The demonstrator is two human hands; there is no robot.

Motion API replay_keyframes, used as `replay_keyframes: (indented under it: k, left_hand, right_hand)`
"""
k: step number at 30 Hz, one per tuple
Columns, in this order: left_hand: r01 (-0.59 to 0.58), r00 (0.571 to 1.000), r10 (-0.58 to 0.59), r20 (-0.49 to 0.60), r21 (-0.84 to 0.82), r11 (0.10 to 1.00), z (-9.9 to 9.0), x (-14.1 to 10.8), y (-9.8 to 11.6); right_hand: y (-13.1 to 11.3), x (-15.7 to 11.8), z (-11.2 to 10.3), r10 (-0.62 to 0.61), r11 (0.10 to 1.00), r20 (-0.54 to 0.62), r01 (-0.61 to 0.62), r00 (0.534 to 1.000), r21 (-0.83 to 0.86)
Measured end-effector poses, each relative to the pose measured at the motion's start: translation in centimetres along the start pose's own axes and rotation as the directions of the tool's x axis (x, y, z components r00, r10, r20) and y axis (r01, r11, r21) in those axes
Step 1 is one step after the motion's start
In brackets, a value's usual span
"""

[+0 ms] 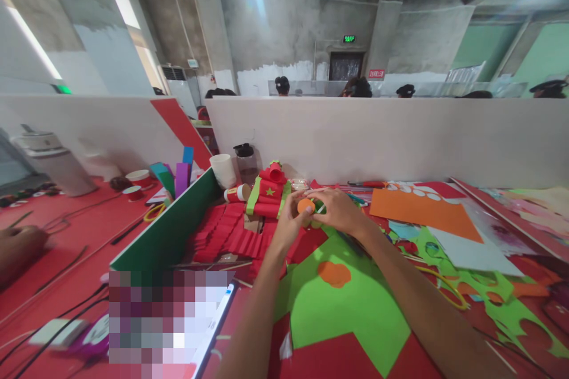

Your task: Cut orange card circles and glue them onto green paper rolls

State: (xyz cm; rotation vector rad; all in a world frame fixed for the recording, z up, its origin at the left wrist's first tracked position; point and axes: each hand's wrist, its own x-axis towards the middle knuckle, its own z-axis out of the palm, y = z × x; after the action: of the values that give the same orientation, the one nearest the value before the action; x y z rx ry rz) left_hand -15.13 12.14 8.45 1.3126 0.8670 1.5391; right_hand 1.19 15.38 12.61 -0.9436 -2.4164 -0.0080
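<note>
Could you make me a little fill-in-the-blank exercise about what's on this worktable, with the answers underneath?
1. Between the left hand and the right hand is a small round piece coloured ____.
2. The scalloped orange piece lies on a large shape coloured ____.
3. As the person sees it, the grey bottle stands to the ____ of the green divider.
4. The diagonal strip by the white partition is ____.

Missing words: orange; green; left; red.

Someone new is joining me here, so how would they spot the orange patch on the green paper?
Below the long white partition, find the big bright-green paper. On its upper part sits a roundish orange patch. Unlike the orange disc in the left hand, it lies flat on green, touched by no hand.
</note>
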Motion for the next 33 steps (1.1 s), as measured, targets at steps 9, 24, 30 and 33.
replay_keyframes:
  k: [9, 24, 30, 33]
  left_hand:
    - [0.004, 0.998, -0.003, -0.062, 0.020, 1.000, -0.4, 0.4, -0.8]
    - [0.024, 0.995, -0.023, -0.094, 0.016, 1.000, -0.2, 0.3, -0.6]
    - [0.032, 0.996, -0.032, -0.079, 0.001, 0.999, -0.3, 0.5, -0.9]
    - [0.026, 0.998, -0.027, -0.055, -0.012, 1.000, -0.4, 0.6, -1.0]
  right_hand:
    - [-0.7, -0.1, -1.3, 0.022, 0.992, -0.007, -0.021, 1.000, 0.128]
    - [-0.6, -0.3, -3.3, 0.053, 0.959, -0.102, -0.022, 0.993, 0.283]
    - [-0.9, 0.0, -2.6, 0.218, 0.946, -0.180, -0.163, 0.959, 0.279]
    - [-0.8, 0.4, -2.3, 0.243, 0.953, -0.208, -0.193, 0.948, 0.236]
